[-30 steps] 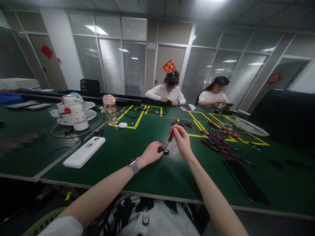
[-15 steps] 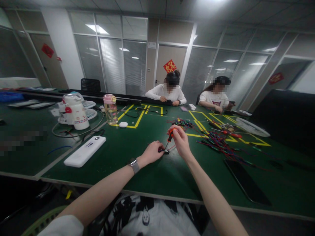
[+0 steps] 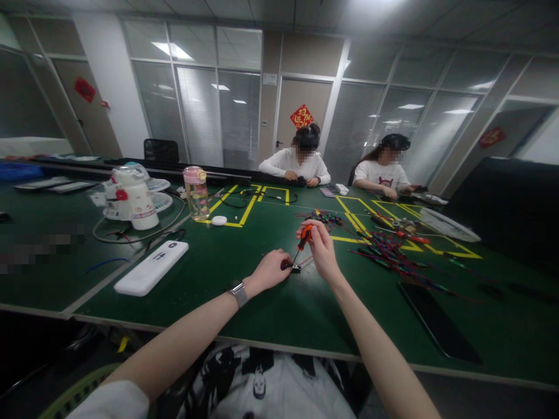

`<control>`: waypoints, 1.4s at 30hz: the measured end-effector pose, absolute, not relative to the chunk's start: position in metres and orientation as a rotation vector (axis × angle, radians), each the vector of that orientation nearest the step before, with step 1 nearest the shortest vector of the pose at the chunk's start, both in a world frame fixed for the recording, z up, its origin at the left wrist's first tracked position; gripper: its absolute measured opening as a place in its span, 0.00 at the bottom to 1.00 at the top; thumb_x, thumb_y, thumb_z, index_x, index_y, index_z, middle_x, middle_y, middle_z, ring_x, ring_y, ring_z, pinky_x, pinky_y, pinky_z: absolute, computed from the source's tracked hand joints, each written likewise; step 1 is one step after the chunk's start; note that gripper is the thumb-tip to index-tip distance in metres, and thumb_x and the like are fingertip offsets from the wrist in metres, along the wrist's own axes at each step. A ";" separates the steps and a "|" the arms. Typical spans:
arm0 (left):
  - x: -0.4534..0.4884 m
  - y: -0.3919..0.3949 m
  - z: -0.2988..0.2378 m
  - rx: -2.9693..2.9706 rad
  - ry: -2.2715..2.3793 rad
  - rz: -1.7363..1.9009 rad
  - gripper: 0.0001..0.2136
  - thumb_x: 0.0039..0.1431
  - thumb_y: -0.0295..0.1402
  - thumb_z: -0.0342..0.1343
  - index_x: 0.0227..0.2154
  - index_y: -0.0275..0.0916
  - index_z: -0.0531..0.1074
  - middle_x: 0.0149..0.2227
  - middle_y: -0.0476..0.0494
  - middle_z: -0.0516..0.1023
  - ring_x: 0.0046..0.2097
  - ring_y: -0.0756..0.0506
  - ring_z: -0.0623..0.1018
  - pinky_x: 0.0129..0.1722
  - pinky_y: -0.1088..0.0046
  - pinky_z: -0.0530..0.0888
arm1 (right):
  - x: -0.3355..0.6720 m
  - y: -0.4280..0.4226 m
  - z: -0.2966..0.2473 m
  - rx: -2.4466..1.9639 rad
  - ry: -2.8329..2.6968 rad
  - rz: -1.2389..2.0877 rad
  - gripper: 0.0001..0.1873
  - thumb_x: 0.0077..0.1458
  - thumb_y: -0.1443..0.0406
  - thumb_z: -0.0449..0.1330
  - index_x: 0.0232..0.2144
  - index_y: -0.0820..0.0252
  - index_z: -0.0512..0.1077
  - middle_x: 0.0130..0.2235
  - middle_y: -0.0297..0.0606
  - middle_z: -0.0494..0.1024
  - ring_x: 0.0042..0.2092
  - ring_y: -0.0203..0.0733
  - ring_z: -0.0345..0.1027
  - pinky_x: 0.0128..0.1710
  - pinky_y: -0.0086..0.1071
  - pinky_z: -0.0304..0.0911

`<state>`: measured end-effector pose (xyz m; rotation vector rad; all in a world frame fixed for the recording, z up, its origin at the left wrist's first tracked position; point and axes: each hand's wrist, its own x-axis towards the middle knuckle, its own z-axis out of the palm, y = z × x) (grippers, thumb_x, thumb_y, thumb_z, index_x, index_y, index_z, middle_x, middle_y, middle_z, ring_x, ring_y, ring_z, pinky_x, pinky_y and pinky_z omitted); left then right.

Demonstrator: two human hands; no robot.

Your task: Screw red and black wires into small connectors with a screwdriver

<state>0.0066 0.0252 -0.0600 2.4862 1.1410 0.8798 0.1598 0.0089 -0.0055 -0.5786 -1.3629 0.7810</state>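
In my right hand (image 3: 320, 247) is an orange and black screwdriver (image 3: 304, 237), fingers closed round its handle. Its thin shaft slants down to a small black and silver connector (image 3: 296, 269) on the green table (image 3: 257, 320). My left hand (image 3: 275, 269) is closed at the connector's left side, pinching dark wires (image 3: 285, 265) that run into it. A thin reddish wire (image 3: 305, 262) extends from the connector to the right. The screwdriver's tip is too small to make out exactly.
Bundles of red and blue wires (image 3: 393, 256) lie to the right, with a dark phone (image 3: 437, 320) nearer me. A white power bank (image 3: 152, 267), a bottle (image 3: 196, 192) and a white earbud case (image 3: 219, 220) are on the left. Two people (image 3: 301, 160) sit across the table.
My hands, the connector and the screwdriver's position look nearly the same. Across the table, the person at right has lowered a hand holding a dark object.
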 end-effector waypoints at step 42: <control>0.006 0.025 -0.060 2.465 1.142 0.863 0.05 0.53 0.28 0.55 0.32 0.38 0.75 0.34 0.45 0.75 0.38 0.46 0.73 0.39 0.72 0.70 | 0.167 0.011 -0.003 -0.676 -1.331 0.701 0.13 0.57 0.56 0.57 0.42 0.55 0.70 0.34 0.36 0.75 0.37 0.40 0.69 0.36 0.32 0.65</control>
